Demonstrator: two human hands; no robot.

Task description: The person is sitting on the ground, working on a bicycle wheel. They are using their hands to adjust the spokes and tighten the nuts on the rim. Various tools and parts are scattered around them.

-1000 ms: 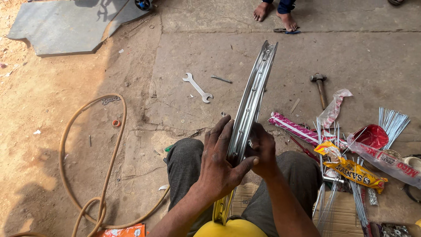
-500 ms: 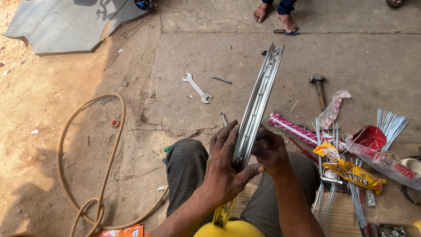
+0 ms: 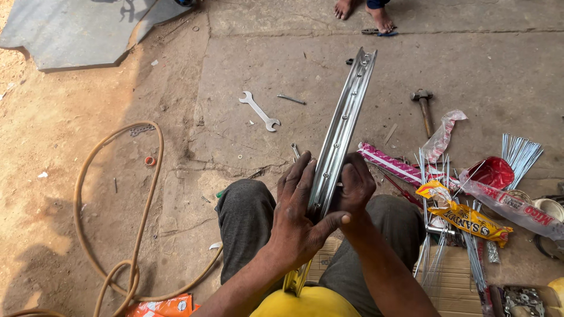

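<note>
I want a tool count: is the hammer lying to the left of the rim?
No, the hammer lies on the concrete to the right of the wheel rim; the wrench lies left.

This is an open-air roadside bicycle repair workshop, shown by the cracked concrete and dirt ground (image 3: 88, 152) strewn with tools: a steel double-ended spanner (image 3: 259, 110) at 11 o'clock, a wooden-handled hammer (image 3: 423, 107) at 1 o'clock, loose bundles of thin steel spokes (image 3: 519, 151) at 3 o'clock, and a tan rubber hose (image 3: 138, 229) at 8 o'clock.
</note>
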